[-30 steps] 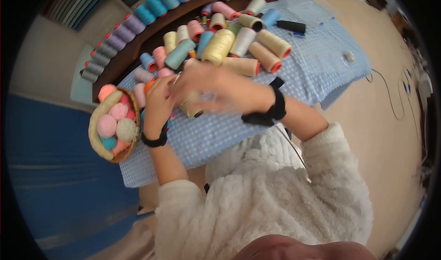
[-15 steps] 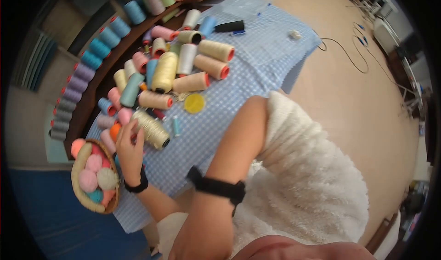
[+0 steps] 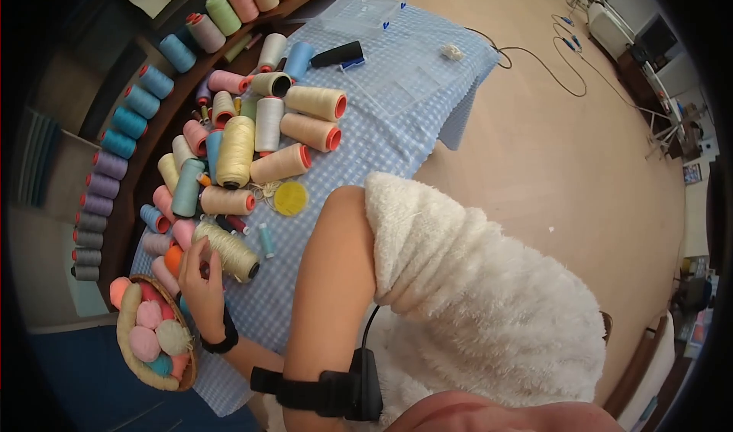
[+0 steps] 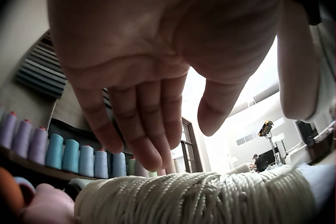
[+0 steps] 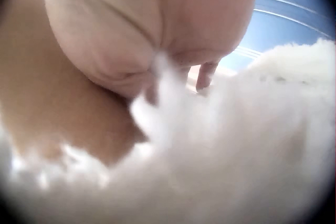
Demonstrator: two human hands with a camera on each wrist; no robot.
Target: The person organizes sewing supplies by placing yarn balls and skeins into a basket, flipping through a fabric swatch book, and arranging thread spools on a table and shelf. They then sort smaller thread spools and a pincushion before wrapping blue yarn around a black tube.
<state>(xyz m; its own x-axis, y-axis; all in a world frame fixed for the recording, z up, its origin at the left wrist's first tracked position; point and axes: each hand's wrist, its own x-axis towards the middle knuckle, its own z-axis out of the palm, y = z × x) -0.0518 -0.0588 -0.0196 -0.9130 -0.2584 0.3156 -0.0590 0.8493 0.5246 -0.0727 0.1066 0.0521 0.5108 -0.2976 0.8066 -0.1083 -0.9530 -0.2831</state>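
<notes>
Beside the cream cord spool (image 3: pixel 227 250), the left hand (image 3: pixel 205 294) is held with loose, slightly bent fingers at the lower left of the table. In the left wrist view the same hand (image 4: pixel 157 50) hangs above the wound cord (image 4: pixel 199 200), nothing in its fingers. The right forearm crosses the body toward the left arm, its hand outside the head view's bottom edge. White fluffy fabric (image 5: pixel 210 150) and bare skin lie against the right hand (image 5: pixel 152 29) in the right wrist view; most of its fingers are hidden.
Many thread spools lie on the blue checked cloth (image 3: pixel 412 119), with a yellow disc (image 3: pixel 291 198) and a small teal spool (image 3: pixel 266 240) nearby. A basket of yarn balls (image 3: pixel 145 342) stands at the left. Upright spools line the curved shelf. A clear plastic box (image 3: pixel 366 8) is at the far end.
The right hand has left the left hand's side and drawn back across the body, out of the head view. The head view has turned and shifted. The left hand stays by the cream spool.
</notes>
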